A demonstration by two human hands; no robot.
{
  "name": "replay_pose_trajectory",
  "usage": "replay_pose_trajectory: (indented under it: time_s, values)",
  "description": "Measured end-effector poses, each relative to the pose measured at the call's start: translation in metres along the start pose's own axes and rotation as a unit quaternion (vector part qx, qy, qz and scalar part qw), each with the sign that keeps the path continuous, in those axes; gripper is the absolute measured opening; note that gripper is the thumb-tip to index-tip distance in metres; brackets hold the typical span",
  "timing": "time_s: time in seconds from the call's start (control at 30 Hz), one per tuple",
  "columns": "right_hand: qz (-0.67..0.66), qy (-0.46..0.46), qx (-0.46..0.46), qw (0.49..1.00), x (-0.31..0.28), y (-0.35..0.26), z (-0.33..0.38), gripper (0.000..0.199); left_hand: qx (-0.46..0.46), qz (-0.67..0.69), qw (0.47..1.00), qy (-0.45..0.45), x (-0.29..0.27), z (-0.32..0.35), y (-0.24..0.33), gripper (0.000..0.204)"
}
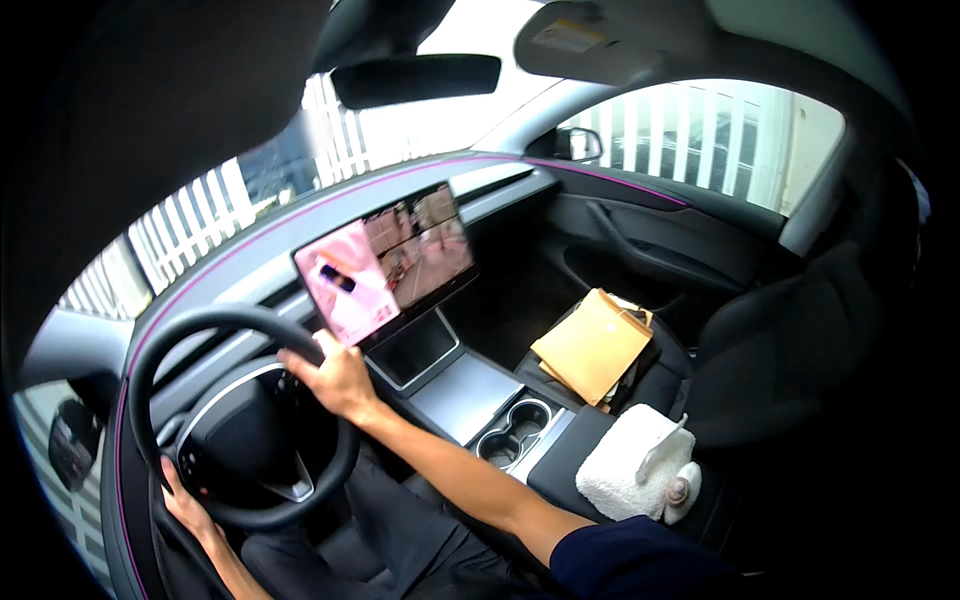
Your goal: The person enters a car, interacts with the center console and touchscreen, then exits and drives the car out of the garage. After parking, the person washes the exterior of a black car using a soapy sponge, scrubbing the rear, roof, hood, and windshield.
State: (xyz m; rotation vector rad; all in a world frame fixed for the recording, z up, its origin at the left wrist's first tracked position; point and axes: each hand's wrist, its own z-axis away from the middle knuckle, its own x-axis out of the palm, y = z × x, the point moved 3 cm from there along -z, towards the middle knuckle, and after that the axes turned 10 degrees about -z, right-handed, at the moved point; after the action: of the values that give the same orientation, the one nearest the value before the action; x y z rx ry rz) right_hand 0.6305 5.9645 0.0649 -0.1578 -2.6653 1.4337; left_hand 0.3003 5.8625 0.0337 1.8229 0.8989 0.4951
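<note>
A black steering wheel (240, 428) fills the lower left of the head view, with a dark hub and a silver trim line. My right hand (338, 377) grips its upper right rim, thumb lying across toward the hub. Lower on the left side of the rim is my left hand (186, 503), its thumb along the inner edge and the other fingers mostly hidden behind. Just beyond my right hand stands a wide centre touchscreen (430, 262), showing a pink panel with a small dark car and a camera picture beside it.
Cup holders (528, 420) sit in the silver-grey centre console. A white furry thing with a snail-like shape (645, 462) rests on the armrest. Tan envelopes (597, 343) lie on the passenger seat. White fence slats (205, 203) stand outside, beyond the windows.
</note>
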Motion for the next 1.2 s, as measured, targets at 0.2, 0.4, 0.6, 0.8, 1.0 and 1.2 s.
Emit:
replay_pose_trajectory:
  time_s: [0.2, 0.4, 0.6, 0.8, 1.0, 1.2]
  values:
    - [0.069, 0.068, -0.079, 0.992, -0.004, 0.013, 0.019, 0.054, 0.041, -0.11, 0.993, 0.019, 0.001, -0.017, -0.006, 0.069]
    - [-0.194, 0.171, 0.144, 0.955, 0.031, 0.052, 0.093, 0.05, 0.249, -0.251, 0.935, -0.032, 0.01, -0.072, 0.074, 0.068]
    - [-0.524, 0.173, 0.33, 0.766, 0.128, 0.096, 0.222, 0.06, 0.357, -0.493, 0.762, -0.219, 0.115, -0.043, 0.209, 0.028]
    - [-0.671, -0.095, 0.603, 0.421, 0.237, 0.023, 0.327, 0.056, 0.557, -0.657, 0.409, -0.301, 0.303, 0.096, 0.111, 0.03]
    - [-0.632, -0.177, 0.518, 0.549, 0.181, 0.054, 0.294, 0.053, 0.676, -0.578, 0.331, -0.316, 0.27, 0.137, 0.115, 0.035]
    - [-0.281, -0.054, 0.15, 0.946, -0.032, 0.095, 0.105, 0.009, 0.388, -0.382, 0.802, -0.246, 0.19, -0.016, 0.194, 0.037]
